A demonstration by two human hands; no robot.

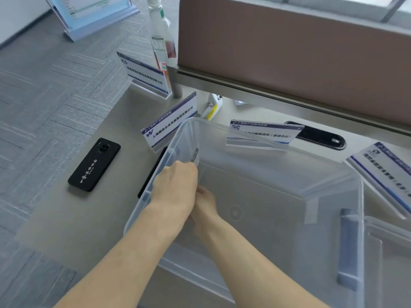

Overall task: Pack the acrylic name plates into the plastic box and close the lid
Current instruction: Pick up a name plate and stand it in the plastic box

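A black phone [94, 164] lies face down near the desk's [66, 218] left edge, bare desk all round it. Just right, the clear box [278, 156] stands open, no plates in it. The left hand [175, 185] curls over the box's left rim, fingers hidden inside; the right hand [205, 202] sits behind it within the box, its grip impossible to tell. Four plates stand outside: one far back [145, 74], one touching the box's back-left corner [170, 122], one behind the far wall [264, 133], one cut off at right [382, 174]. The lid [389, 252] lies partly out of view at lower right.
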